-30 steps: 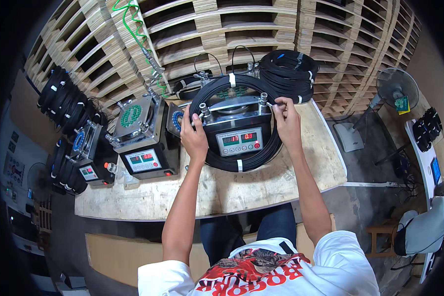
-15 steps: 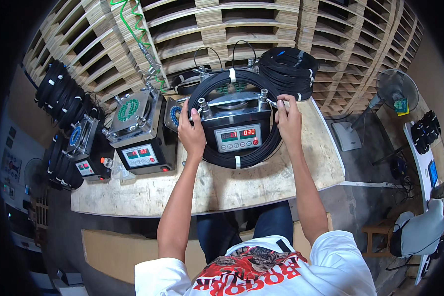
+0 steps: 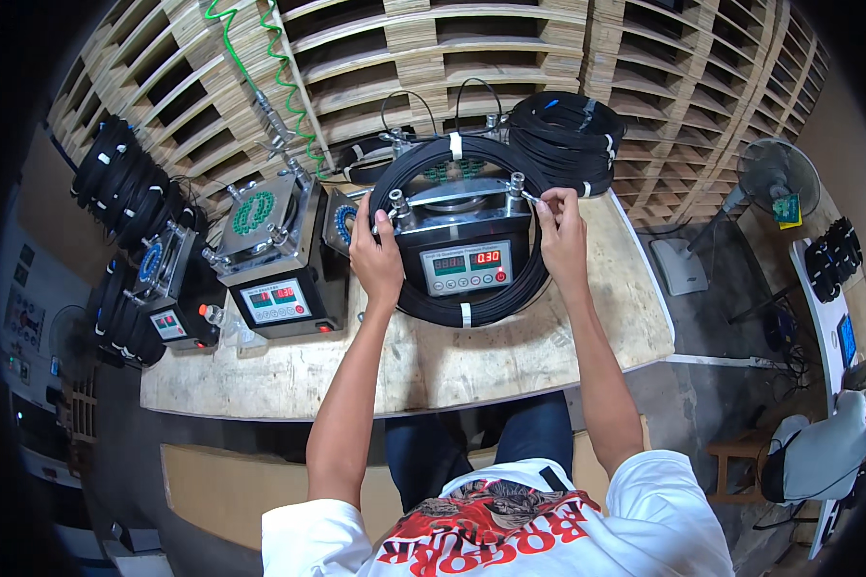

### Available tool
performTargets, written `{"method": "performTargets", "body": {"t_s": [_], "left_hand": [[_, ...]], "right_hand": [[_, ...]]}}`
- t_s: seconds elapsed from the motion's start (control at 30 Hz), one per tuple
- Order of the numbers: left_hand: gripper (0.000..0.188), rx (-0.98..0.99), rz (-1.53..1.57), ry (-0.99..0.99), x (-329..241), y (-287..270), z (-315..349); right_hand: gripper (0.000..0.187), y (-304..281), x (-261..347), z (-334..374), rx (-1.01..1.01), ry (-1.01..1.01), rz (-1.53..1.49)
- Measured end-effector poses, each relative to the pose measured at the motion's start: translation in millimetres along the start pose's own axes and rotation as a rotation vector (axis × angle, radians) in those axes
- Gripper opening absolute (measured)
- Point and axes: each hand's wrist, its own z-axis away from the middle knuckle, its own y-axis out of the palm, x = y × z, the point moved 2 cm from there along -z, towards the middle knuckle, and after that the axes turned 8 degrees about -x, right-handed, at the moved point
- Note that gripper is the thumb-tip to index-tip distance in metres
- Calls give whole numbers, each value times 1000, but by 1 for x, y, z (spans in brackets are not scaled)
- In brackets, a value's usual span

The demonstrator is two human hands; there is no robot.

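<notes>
A coil of black cable (image 3: 502,306), bound with white ties, lies around the middle press-like machine (image 3: 423,258), its lower part crossing the front below the display panel. At the machine's right post, my right hand (image 3: 564,240) is closed, fingertips pinching a small metal lever (image 3: 530,197) beside the coil. Opposite it, my left hand (image 3: 376,255) is closed at the left post (image 3: 395,201), thumb up against the lever there. The fingers of that hand are partly hidden, and the coil passes beneath it.
On the wooden table (image 3: 289,385) stand a larger machine (image 3: 298,306) with a green-dotted top and a smaller one (image 3: 170,322), both to the left. More black coils lie at back right (image 3: 568,144) and far left (image 3: 115,183). A fan (image 3: 775,183) stands right.
The left readout on the middle machine's display has gone from a lit red figure to dark. Both hands stay at the levers, and the whole view has shifted slightly.
</notes>
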Motion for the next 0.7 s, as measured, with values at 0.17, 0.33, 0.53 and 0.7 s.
{"method": "performTargets", "body": {"t_s": [0.17, 0.33, 0.53, 0.7], "left_hand": [[49, -18, -2, 23, 2, 1, -1], [49, -3, -25, 14, 10, 1, -4], [50, 18, -35, -29, 7, 2, -2], [51, 12, -31, -27, 5, 2, 0]], "right_hand": [[18, 4, -2, 26, -101, 10, -19], [28, 21, -8, 69, 284, -469, 532], [28, 26, -11, 75, 349, -555, 736], [27, 28, -12, 76, 331, -550, 777]]}}
